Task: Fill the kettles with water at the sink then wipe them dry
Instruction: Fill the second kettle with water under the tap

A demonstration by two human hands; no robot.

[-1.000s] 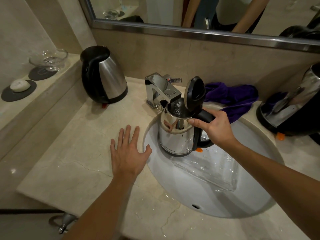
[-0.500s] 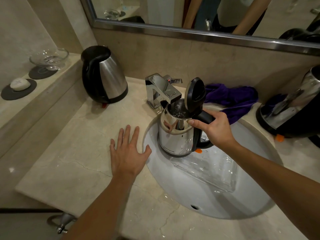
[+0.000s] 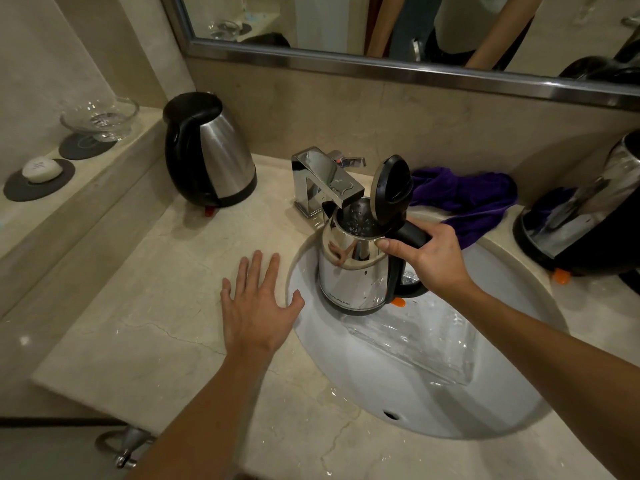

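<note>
A shiny steel kettle (image 3: 349, 271) with its black lid flipped up sits under the chrome tap (image 3: 325, 180), inside the white sink (image 3: 433, 403). Water bubbles inside it. My right hand (image 3: 429, 258) grips its black handle. My left hand (image 3: 259, 306) lies flat with straight fingers on the marble counter (image 3: 149, 323), its thumb at the sink's rim. A second kettle (image 3: 211, 150) with a shut black lid stands at the back left. A third kettle (image 3: 588, 216) stands at the right edge, partly cut off. A purple cloth (image 3: 474, 199) is bunched behind the sink.
A raised ledge on the left carries a glass dish (image 3: 100, 116) and a white soap bar (image 3: 41, 169) on dark coasters. A mirror (image 3: 398, 22) runs along the back wall. Water drops lie on the counter near the sink's front.
Almost nothing has moved. Both hands and the kettle keep their places while water keeps running into the kettle.
</note>
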